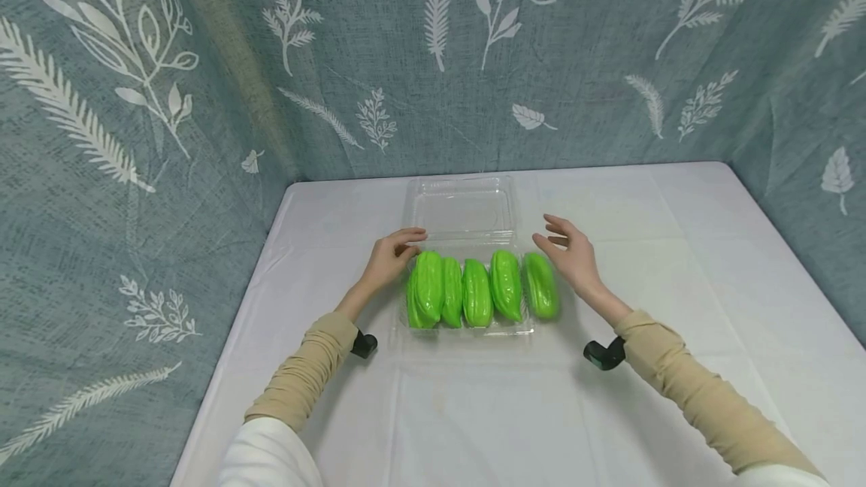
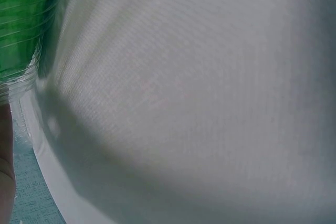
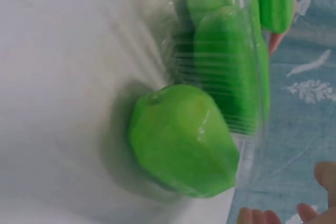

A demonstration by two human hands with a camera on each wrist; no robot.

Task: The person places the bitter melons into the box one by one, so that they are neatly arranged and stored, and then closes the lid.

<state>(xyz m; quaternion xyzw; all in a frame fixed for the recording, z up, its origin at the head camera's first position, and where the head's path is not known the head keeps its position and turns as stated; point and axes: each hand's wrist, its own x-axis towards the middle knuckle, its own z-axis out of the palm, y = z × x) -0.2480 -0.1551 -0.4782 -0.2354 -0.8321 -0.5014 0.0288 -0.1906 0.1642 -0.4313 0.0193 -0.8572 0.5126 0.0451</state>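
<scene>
A clear plastic clamshell container lies open near the middle of the white tablecloth, its lid folded flat toward the far edge. In and at its tray sits a row of five glossy green ridged gourds, side by side with their long axes running away from the person. The leftmost gourd lies right at the left hand, whose fingers curl over the tray's left far corner and touch the rim beside that gourd; whether they actually pinch the plastic cannot be told from the head view. The left wrist view shows only a sliver of green behind ribbed plastic at the upper left and blurred cloth elsewhere. The rightmost gourd lies just beside the right hand, which hovers at the tray's right side with fingers spread and relaxed, holding nothing. In the right wrist view that gourd appears to rest outside the ribbed tray wall, on the cloth, with the other gourds behind the plastic. Both forearms wear tan sleeves, each with a small black wrist camera below. A blue-grey curtain printed with white leaves encloses the table on three sides.
</scene>
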